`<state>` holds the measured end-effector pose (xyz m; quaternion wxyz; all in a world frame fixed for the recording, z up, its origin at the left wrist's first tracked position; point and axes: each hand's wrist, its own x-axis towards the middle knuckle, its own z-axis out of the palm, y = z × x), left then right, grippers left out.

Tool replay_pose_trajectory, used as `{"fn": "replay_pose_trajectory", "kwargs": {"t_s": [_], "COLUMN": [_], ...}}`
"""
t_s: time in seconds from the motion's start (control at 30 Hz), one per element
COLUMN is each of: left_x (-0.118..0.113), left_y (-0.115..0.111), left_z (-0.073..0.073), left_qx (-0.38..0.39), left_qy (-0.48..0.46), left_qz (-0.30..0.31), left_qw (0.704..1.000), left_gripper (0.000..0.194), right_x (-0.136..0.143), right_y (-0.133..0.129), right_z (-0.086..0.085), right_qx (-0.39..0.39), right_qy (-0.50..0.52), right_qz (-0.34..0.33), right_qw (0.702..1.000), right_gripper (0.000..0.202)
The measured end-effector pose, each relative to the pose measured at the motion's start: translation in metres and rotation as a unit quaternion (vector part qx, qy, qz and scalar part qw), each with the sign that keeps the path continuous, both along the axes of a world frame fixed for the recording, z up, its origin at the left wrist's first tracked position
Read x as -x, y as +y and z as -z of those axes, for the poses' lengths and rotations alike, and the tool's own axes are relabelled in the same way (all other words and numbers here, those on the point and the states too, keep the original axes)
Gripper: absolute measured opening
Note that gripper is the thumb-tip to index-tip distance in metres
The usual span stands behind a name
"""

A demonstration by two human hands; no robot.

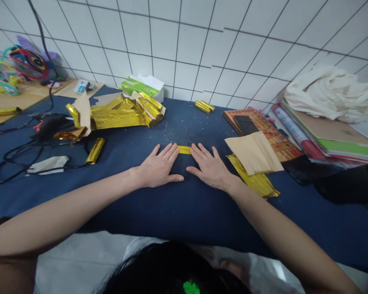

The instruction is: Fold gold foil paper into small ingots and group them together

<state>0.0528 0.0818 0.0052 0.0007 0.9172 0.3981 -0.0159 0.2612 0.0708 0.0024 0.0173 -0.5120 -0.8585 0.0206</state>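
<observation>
Both hands lie palm down near the middle of the blue cloth-covered table (pixel 159 216). Between them shows a narrow roll of gold foil paper (pixel 184 150), its ends hidden under the fingers. My left hand (pixel 161 165) presses on its left end with the fingers stretched flat and the thumb pointing right. My right hand (pixel 209 166) does the same at its right end, thumb pointing left. Just right of my right forearm, gold foil sheets (pixel 256 181) lie under a piece of tan paper (pixel 254 153).
Crumpled gold foil (pixel 118 116) lies at back left, before a green tissue box (pixel 142 86). Small gold rolls (pixel 204 107) rest near the tiled wall. A gold tube (pixel 95 151), a black glue gun (pixel 50 126) and cables sit left. Books (pixel 340 134) and white cloth (pixel 331 92) stand right.
</observation>
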Motion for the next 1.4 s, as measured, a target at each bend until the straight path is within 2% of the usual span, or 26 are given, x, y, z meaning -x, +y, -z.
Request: {"fn": "replay_pose_trajectory", "kwargs": {"t_s": [0.3, 0.43, 0.57, 0.7, 0.8, 0.9, 1.13, 1.4], "left_x": [-0.014, -0.02, -0.011, -0.006, -0.008, -0.009, -0.009, -0.009], "left_y": [0.004, 0.006, 0.006, 0.005, 0.004, 0.004, 0.004, 0.004], "left_z": [-0.012, -0.006, 0.001, 0.001, -0.002, -0.004, -0.002, -0.001], "left_qx": [-0.011, 0.009, 0.024, 0.027, 0.033, 0.039, 0.037, 0.03], "left_qy": [0.018, -0.005, -0.018, -0.023, -0.016, -0.009, -0.017, -0.019], "left_qz": [-0.001, 0.026, 0.022, 0.021, 0.016, 0.015, 0.02, 0.023], "left_qw": [1.0, 1.0, 0.999, 0.999, 0.999, 0.999, 0.999, 0.999], "left_gripper": [0.085, 0.086, 0.084, 0.083, 0.083, 0.085, 0.086, 0.088], "right_x": [0.002, 0.003, 0.001, -0.008, -0.015, -0.015, -0.005, -0.001], "right_y": [0.001, 0.0, 0.001, 0.01, 0.021, 0.032, 0.061, 0.07], "right_z": [0.0, -0.001, 0.0, 0.004, 0.003, -0.004, -0.017, -0.015], "right_qx": [-0.008, -0.007, -0.002, 0.019, -0.025, -0.053, 0.081, 0.079], "right_qy": [-0.015, -0.01, 0.008, 0.073, 0.157, 0.183, 0.155, 0.119], "right_qz": [-0.005, -0.003, -0.002, 0.019, 0.074, 0.121, 0.118, 0.131], "right_qw": [1.0, 1.0, 1.0, 0.997, 0.985, 0.974, 0.977, 0.981], "right_gripper": [0.07, 0.069, 0.069, 0.052, 0.038, 0.027, 0.015, 0.007]}}
